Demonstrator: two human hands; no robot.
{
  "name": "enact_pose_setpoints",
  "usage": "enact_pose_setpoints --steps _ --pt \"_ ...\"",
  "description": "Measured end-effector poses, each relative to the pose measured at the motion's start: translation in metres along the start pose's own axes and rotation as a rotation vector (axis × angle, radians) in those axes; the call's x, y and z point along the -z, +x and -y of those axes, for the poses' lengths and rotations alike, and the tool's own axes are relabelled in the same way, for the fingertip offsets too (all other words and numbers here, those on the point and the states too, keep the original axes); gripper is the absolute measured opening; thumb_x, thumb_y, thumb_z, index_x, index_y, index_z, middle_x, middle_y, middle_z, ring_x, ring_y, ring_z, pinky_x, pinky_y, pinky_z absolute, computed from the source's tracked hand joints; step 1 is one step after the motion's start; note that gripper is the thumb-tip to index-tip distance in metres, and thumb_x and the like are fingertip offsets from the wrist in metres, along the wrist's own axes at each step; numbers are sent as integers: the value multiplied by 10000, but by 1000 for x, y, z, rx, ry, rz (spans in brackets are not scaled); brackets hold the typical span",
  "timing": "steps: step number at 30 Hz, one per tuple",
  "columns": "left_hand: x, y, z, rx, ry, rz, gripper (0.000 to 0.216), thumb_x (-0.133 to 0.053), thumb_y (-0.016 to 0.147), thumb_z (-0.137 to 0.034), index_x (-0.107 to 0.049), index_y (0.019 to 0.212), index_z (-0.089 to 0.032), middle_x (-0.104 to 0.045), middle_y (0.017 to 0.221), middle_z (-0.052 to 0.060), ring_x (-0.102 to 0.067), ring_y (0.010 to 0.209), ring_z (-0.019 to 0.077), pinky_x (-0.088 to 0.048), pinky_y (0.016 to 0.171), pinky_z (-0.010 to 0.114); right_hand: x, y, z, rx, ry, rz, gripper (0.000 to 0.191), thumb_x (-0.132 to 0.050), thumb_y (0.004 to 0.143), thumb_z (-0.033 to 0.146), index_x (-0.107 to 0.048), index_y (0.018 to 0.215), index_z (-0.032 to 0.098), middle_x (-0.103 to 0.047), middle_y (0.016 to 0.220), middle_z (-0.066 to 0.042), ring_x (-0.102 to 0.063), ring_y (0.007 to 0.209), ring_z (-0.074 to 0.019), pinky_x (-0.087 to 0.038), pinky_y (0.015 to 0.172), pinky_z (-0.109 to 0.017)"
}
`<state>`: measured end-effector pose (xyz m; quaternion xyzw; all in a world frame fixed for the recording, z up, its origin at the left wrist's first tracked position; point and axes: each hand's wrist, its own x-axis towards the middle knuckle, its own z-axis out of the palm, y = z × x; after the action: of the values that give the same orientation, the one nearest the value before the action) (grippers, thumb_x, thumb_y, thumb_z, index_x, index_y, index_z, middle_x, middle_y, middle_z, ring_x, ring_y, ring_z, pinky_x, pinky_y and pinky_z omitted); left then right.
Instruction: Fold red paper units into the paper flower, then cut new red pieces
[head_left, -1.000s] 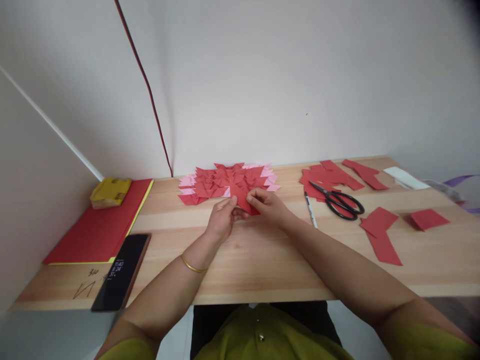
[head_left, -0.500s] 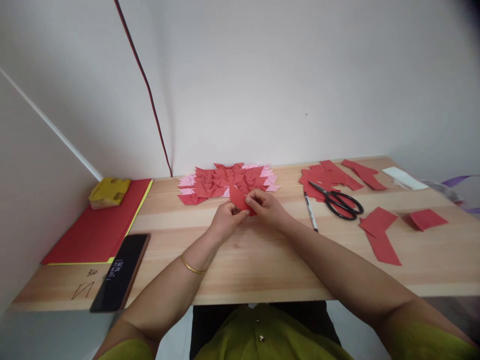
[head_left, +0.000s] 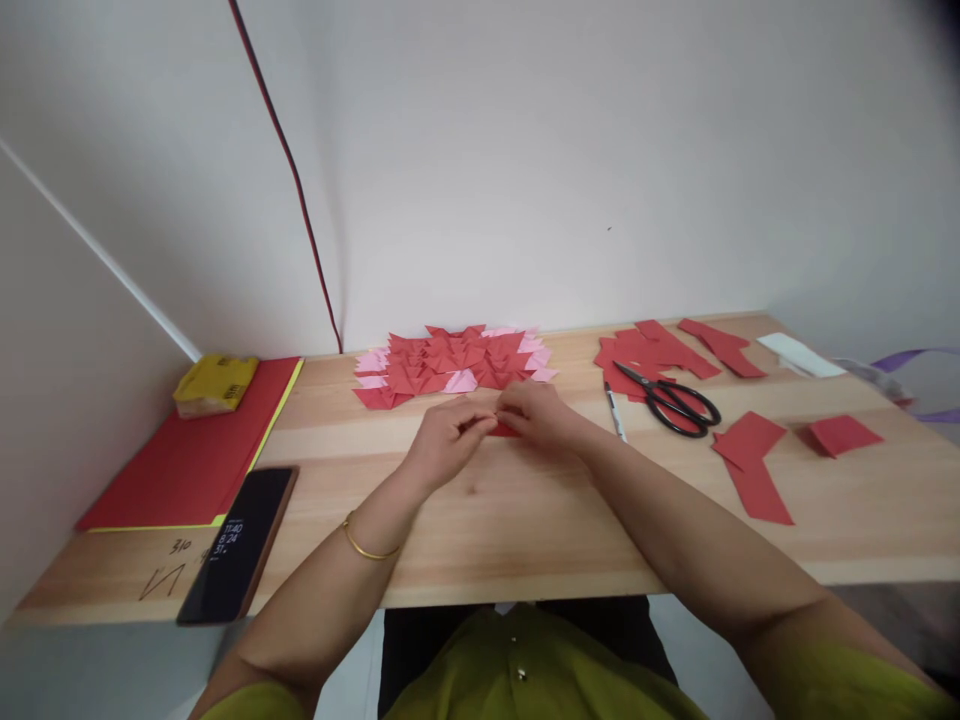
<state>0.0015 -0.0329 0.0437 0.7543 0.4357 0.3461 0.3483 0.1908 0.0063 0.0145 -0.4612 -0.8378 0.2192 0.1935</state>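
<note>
A small piece of red paper (head_left: 507, 430) is pinched between my two hands, just above the wooden table; the fingers cover most of it. My left hand (head_left: 454, 436) is closed, thumb and forefinger together at the paper's left end. From the other side my right hand (head_left: 541, 412) is closed on the same paper, its fingertips almost meeting the left ones. Right behind them lies a spread pile of folded red paper pieces (head_left: 457, 355), with folded pink paper pieces (head_left: 541, 358) at its edges.
Black-handled scissors (head_left: 679, 405) rest by red paper scraps (head_left: 660, 350) at the right, beside a marker pen (head_left: 615, 412). A folded red piece (head_left: 846, 436) lies farther right. On the left are a phone (head_left: 240, 545), red sheets (head_left: 176, 465) and a yellow packet (head_left: 216, 385).
The red paper, which stood upright in my fingers, is now lower and mostly covered by them. My fingertips have drawn together. The view has shifted slightly.
</note>
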Motion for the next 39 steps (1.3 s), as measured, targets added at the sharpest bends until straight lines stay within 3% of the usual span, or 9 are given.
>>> enact_pose_setpoints --steps 1,3,7,13,16,19,23,32,39 --pt "1 1 2 -75 83 -10 192 -533 834 -257 -708 900 -216 -689 865 64 -597 823 181 -450 779 306 -1 0 -1 12 -65 1 190 -501 855 281 -620 752 175 -610 847 -58 -515 833 -182 -318 772 -315" --pt "0 2 8 -151 251 92 247 -491 844 -202 -699 977 -225 -682 948 70 -584 911 197 -432 842 326 -4 0 -1 22 -128 4 180 -494 868 276 -639 811 186 -614 935 -72 -512 921 -202 -288 840 -348" --pt "-11 2 21 -171 559 307 299 -415 886 -243 -698 970 -199 -640 914 90 -560 870 208 -428 778 319 -6 0 2 16 -150 35 161 -505 863 275 -639 820 196 -628 904 -62 -528 912 -199 -271 850 -356" --pt "-17 0 19 -187 740 350 318 -395 891 -251 -701 871 -170 -596 871 97 -517 831 212 -391 731 317 11 -3 5 -157 -39 -93 111 -532 754 166 -619 822 179 -661 868 -50 -573 799 -173 -334 711 -286" --pt "-14 0 16 -193 772 368 323 -386 896 -260 -697 891 -173 -588 863 95 -511 815 206 -379 700 309 13 -6 4 -206 102 9 67 -536 726 196 -601 715 184 -640 694 -13 -550 636 -140 -330 576 -243" --pt "-13 0 15 -210 757 359 325 -382 900 -264 -696 888 -183 -591 877 98 -509 819 205 -378 695 313 4 -8 5 -236 68 54 91 -567 706 246 -593 638 192 -628 642 -11 -535 604 -142 -300 534 -245" --pt "-13 0 15 -185 722 340 294 -409 896 -273 -694 892 -199 -588 868 88 -510 819 199 -385 707 312 -7 -8 10 -322 -76 61 110 -598 706 297 -599 640 209 -648 659 -11 -535 606 -153 -286 567 -265" --pt "-18 -3 18 -234 765 338 299 -402 894 -279 -668 1006 -200 -570 867 97 -502 823 213 -373 736 327 -4 -14 11 -412 -181 102 116 -580 742 329 -593 709 219 -668 745 -32 -564 694 -187 -296 639 -288" --pt "-16 -6 15 -251 771 338 354 -352 905 -280 -677 849 -150 -563 888 115 -482 803 212 -353 723 331 -5 -19 9 -415 -130 55 71 -572 716 251 -549 769 210 -668 812 -23 -549 674 -154 -292 587 -253"
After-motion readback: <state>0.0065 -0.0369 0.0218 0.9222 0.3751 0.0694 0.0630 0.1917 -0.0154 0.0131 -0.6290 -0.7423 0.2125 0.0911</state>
